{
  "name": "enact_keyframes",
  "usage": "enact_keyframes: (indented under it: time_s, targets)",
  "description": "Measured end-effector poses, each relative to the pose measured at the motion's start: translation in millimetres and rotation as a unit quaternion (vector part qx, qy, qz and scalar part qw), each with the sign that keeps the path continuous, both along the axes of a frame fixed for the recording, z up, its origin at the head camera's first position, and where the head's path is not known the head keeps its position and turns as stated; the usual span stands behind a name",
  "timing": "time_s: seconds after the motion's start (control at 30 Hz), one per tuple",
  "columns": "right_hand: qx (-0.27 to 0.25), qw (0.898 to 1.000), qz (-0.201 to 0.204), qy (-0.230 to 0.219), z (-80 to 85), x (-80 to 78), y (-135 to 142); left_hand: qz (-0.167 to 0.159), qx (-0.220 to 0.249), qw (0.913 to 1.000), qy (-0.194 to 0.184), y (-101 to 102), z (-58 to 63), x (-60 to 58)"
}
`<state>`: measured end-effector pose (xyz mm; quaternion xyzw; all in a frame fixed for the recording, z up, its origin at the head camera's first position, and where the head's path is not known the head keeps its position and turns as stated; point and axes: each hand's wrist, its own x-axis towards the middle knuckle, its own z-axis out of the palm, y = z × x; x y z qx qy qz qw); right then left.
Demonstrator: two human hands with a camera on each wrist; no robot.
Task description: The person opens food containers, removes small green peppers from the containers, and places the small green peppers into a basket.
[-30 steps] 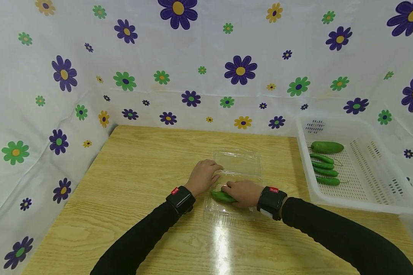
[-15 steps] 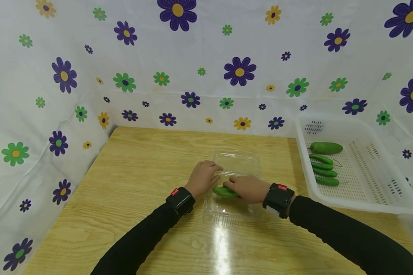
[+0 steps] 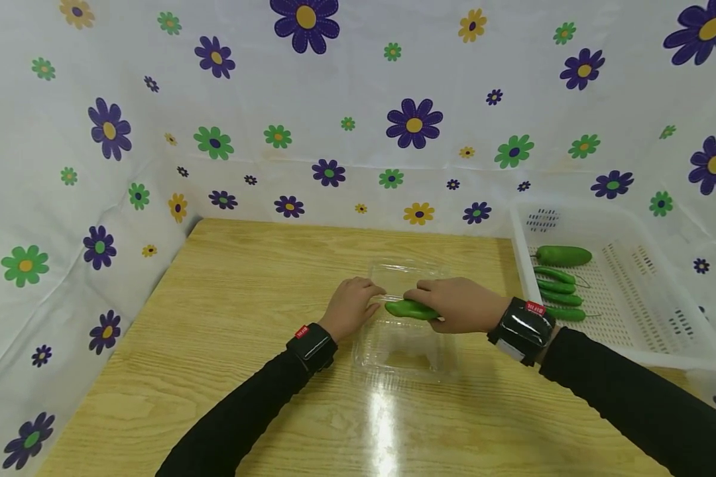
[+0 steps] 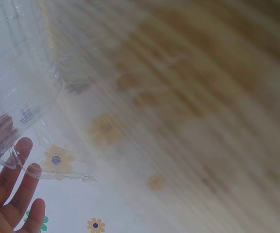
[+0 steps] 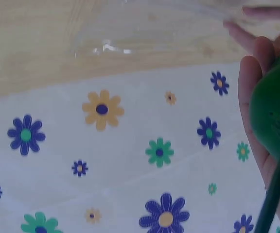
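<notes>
My right hand [image 3: 462, 305] grips a plump green pepper [image 3: 410, 309] across its body. It is over the hinge area of a clear plastic clamshell container [image 3: 406, 364], which lies with its lid folded back on the table. The right wrist view shows the stem end of the pepper [image 5: 271, 111] close up, its long stem pointing down. My left hand [image 3: 350, 308] holds the container's left side near the hinge. In the left wrist view, the fingers of my left hand [image 4: 13, 194] are at the clear rim, one seen through the plastic.
A white perforated basket [image 3: 638, 318] stands at the right. Along its left side lie a thick green pepper [image 3: 563, 256] and several slim green chilies [image 3: 557, 288]. A flowered cloth [image 3: 334, 99] hangs behind the wooden table [image 3: 244, 278].
My right hand has lifted the pepper from the container's lower tray and moved it up and to the right, toward the hinge. My left hand has stayed on the container.
</notes>
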<state>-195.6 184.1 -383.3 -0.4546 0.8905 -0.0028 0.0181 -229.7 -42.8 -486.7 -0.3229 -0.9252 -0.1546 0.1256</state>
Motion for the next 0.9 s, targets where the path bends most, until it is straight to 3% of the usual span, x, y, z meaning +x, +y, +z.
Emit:
enact_keyframes:
  time_s: [0.2, 0.53, 0.9]
  targets:
    - [-0.018, 0.999, -0.024, 0.016, 25.0, -2.0, 16.5, 0.003, -0.005, 1.0000, -0.001, 0.8, 0.8, 0.1]
    - [-0.035, 0.995, -0.097, 0.001, 60.3, -8.1, 52.7, 0.003, -0.007, 1.0000, 0.004, 0.8, -2.4, -1.2]
    - [-0.023, 0.975, -0.222, -0.001, 76.4, -24.4, 116.5, 0.002, -0.006, 1.0000, -0.001, 0.7, -1.2, -0.8]
